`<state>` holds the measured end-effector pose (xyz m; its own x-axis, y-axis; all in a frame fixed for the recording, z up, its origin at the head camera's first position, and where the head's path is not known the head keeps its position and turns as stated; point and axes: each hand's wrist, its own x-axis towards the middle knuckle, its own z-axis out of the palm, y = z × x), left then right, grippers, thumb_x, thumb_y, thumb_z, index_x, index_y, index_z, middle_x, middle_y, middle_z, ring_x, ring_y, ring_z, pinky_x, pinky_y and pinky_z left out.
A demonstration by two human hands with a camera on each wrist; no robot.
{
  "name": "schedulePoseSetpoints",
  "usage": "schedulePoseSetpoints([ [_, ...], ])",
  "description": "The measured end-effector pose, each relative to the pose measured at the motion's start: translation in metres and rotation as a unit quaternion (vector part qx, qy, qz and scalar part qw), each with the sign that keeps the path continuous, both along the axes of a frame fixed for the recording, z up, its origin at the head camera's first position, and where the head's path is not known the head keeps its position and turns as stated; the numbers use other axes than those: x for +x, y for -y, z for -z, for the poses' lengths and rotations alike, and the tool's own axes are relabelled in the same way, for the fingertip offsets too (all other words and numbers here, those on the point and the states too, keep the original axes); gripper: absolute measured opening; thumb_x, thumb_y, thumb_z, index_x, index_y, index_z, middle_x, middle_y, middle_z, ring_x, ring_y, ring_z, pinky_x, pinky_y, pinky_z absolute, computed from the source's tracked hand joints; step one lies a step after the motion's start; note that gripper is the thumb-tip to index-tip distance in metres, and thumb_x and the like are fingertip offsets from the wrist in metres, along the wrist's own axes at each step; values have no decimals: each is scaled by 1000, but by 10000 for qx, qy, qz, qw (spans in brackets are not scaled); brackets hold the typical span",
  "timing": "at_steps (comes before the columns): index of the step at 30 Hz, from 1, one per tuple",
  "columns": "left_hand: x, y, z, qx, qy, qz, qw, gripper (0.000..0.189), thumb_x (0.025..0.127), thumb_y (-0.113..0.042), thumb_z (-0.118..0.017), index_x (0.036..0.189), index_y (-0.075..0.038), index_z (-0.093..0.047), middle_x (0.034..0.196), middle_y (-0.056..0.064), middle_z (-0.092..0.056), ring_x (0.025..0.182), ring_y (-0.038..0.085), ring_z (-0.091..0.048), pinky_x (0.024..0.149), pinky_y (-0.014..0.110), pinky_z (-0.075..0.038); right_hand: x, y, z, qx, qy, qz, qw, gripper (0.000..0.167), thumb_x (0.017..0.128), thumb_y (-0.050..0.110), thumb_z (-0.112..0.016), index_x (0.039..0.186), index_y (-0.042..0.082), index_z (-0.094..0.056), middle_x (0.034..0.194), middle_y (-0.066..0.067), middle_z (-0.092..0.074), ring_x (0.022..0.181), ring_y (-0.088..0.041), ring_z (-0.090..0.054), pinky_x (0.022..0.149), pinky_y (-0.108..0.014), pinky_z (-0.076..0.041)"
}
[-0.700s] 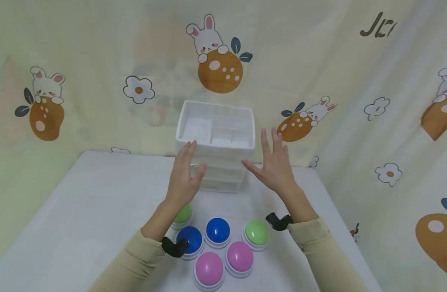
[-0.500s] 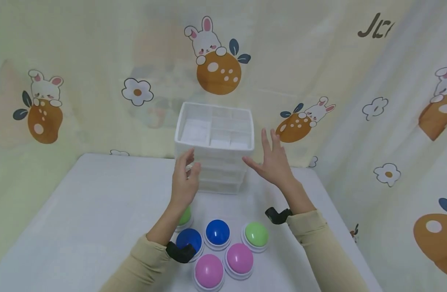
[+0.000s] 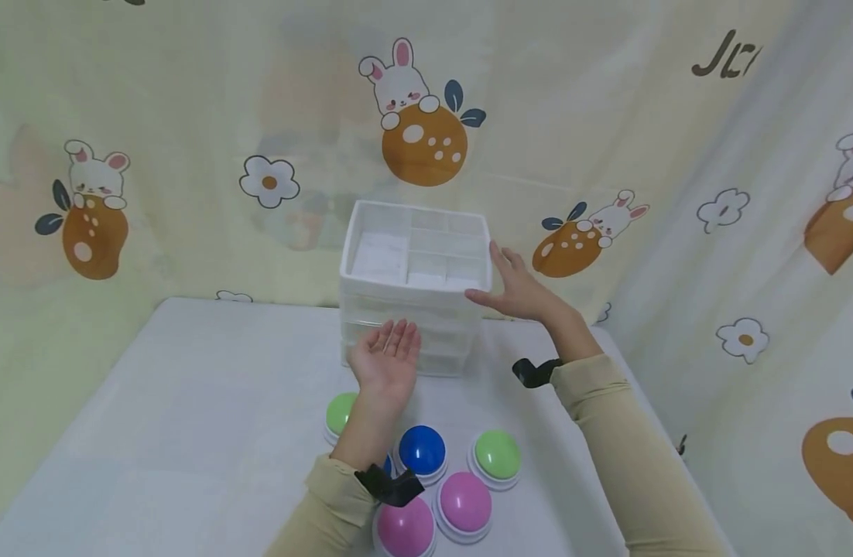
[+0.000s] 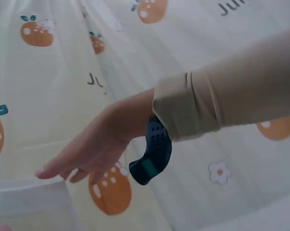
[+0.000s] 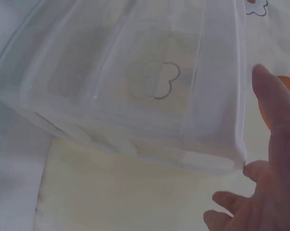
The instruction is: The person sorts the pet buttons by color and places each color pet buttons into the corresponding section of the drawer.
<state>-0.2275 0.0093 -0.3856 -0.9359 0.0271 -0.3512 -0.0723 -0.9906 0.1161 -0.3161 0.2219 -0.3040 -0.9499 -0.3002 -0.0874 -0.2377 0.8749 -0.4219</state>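
Observation:
A translucent white drawer organizer (image 3: 446,329) stands at the back of the table, with a divided tray on top. My right hand (image 3: 525,294) is at its upper right corner, thumb toward the front and fingers along the side. In the right wrist view, one fingertip of that hand (image 5: 267,185) meets or nearly meets the corner; the thumb stands apart. Palm up, my left hand (image 3: 385,371) is in front of the lower drawers, fingers slightly bent and holding nothing. Whether it touches the drawer front, I cannot tell.
Several domed round buttons on white bases are near the table front: blue (image 3: 423,450), green (image 3: 498,455) and pink (image 3: 466,501). A second green button (image 3: 341,412) is partly behind my left forearm. A printed curtain (image 3: 294,93) hangs behind the white table (image 3: 210,387).
My left hand has turned palm up and moved slightly down and right before the drawers. My right hand has moved in to the organizer's top right edge, its fingers less spread.

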Motion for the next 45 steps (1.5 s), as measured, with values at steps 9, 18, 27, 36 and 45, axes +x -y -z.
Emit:
schedulePoseSetpoints([
  [9,-8,-21,5,731,-33,-522,9960,43,98,-20,-27,137,-3,-35,133,11,-41,132,28,-38,114,38,-31,-16,0,-16,136,431,-302,9985,117,79,53,-69,151,17,17,159,-16,5,145,-37,-5,111,-64,-21],
  [18,-7,-21,13,785,-209,-727,9940,44,97,-20,-27,137,-2,-35,131,12,-40,132,28,-37,115,38,-30,-32,2,-21,442,766,-253,9958,123,76,54,-72,150,18,19,159,-14,9,146,-38,0,113,-62,-18],
  [27,-8,-21,20,580,-426,-438,9964,47,98,-23,-25,140,-4,-34,142,9,-34,133,25,-36,115,37,-28,-40,7,-30,802,1045,-218,9910,131,71,55,-76,149,15,22,158,-17,8,142,-40,-10,110,-62,-25],
  [36,-11,-21,23,521,-673,-337,9958,49,98,-24,-24,143,-7,-30,148,8,-29,138,25,-31,118,35,-23,-42,19,-45,1736,1015,-387,9788,132,71,55,-76,148,3,19,157,-20,13,145,-40,-3,114,-59,-21],
  [45,-15,-20,24,693,-756,-298,9943,48,98,-26,-23,142,-7,-30,147,9,-29,139,25,-29,119,37,-20,-50,25,-51,2424,770,-468,9660,134,69,56,-77,148,-4,13,157,-23,13,146,-40,5,116,-56,-14],
])
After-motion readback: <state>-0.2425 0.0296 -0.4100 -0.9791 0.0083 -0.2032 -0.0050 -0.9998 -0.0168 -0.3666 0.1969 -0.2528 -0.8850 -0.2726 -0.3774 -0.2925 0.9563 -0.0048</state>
